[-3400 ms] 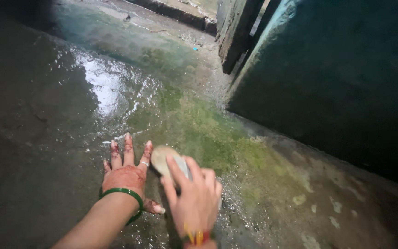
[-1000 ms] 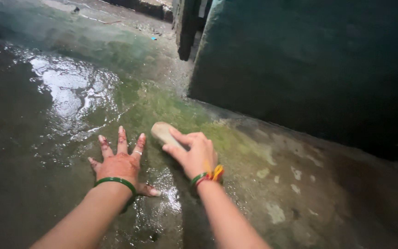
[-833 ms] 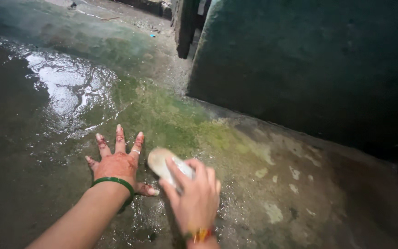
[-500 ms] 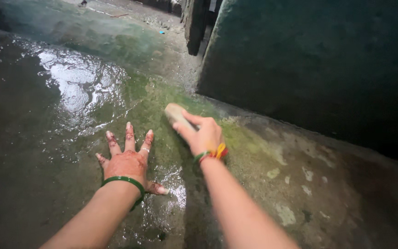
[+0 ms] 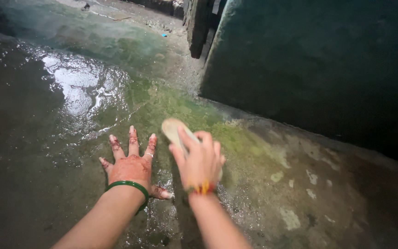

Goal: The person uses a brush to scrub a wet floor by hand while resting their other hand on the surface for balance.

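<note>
No packages, labels, signs or screens show anywhere in this view.

A wet concrete floor (image 5: pixel 38 138) fills most of the view — dark, with a bright sheen of water (image 5: pixel 77 85) at the upper left. A patch of green algae (image 5: pixel 176 108) spreads across its middle, running up to the foot of a dark teal wall (image 5: pixel 309 64) at the right. Beside the wall's near edge stands a dark upright post (image 5: pixel 198 25). Farther back, small bits of litter (image 5: pixel 163 34) lie on the floor — too small to tell apart.
</note>
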